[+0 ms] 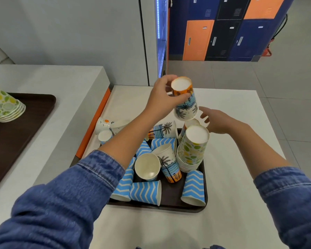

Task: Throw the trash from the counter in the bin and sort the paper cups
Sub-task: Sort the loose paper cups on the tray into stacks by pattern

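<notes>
My left hand [164, 97] grips an upside-down palm-tree paper cup [185, 103] by its base, above the dark tray [171, 203]. Just below it stands an inverted stack of palm-tree cups [190, 123], mostly hidden behind a taller inverted stack of green-and-yellow dotted cups [192, 148]. My right hand [217, 121] hovers with relaxed fingers beside the hidden stack, holding nothing. Several blue zigzag cups [144, 192] and loose palm-tree cups [170, 168] lie tumbled on the tray.
Three more cups [106, 128] lie on the white table left of the tray. A raised counter at left carries a brown tray [25, 123] with another dotted-cup stack [4, 105]. Lockers [228, 33] stand across the tiled floor.
</notes>
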`<state>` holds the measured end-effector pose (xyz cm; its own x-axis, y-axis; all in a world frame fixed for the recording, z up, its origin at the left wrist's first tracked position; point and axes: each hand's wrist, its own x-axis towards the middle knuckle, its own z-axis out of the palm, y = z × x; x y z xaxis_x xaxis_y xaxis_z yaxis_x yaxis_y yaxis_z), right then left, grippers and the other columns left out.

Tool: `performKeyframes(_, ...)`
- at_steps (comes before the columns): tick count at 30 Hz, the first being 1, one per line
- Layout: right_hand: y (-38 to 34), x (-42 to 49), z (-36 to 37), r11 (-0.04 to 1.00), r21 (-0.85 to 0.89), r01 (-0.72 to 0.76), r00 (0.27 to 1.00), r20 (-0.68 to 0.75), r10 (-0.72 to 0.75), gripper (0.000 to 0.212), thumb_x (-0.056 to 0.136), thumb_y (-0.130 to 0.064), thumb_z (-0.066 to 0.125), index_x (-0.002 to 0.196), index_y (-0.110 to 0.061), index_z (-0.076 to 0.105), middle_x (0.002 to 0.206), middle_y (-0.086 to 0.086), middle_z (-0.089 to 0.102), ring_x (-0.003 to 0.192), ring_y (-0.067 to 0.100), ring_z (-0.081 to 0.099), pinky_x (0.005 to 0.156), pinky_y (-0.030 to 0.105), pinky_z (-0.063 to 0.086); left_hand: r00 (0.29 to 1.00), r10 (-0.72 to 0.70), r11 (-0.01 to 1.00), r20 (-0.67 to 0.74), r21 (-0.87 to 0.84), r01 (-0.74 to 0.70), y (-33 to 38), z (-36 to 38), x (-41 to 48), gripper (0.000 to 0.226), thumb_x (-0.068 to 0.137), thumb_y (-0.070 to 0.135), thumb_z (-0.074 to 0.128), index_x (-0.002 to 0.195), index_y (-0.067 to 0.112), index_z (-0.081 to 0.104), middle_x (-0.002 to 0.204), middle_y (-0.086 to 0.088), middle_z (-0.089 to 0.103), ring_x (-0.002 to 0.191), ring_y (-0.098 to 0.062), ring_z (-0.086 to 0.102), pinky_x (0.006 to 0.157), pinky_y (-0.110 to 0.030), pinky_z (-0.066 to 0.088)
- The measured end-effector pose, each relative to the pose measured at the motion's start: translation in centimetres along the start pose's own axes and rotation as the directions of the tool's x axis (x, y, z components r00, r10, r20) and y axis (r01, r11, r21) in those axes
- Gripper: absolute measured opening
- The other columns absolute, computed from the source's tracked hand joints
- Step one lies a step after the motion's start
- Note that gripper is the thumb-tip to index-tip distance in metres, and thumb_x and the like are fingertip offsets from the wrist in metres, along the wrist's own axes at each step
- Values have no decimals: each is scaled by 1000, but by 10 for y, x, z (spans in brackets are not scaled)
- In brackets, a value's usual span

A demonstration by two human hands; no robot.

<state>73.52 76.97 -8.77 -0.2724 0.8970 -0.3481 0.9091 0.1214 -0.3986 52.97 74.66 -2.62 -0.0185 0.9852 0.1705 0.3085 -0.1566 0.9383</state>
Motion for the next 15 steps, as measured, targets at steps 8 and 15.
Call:
performKeyframes(8,23,-17,-24,996,81,-29,986,-161,42,88,80,-6,69,150,-23,19,138,8,47,114,23,54,79,29,46,959,-92,985,266,167,48,-37,54,10,62,67,20,84,119,16,51,118,-7,53,103,-19,56,88,-35,53)
performKeyframes(15,15,-16,-30,994,97,41,978,-206,-20,76,85,-6,63,149,-24,24,137,7,48,113,21,54,78,29,45,955,-120,987,271,138,85,-65,58,9,59,64,21,85,111,25,50,110,3,53,93,-11,56,73,-19,49)
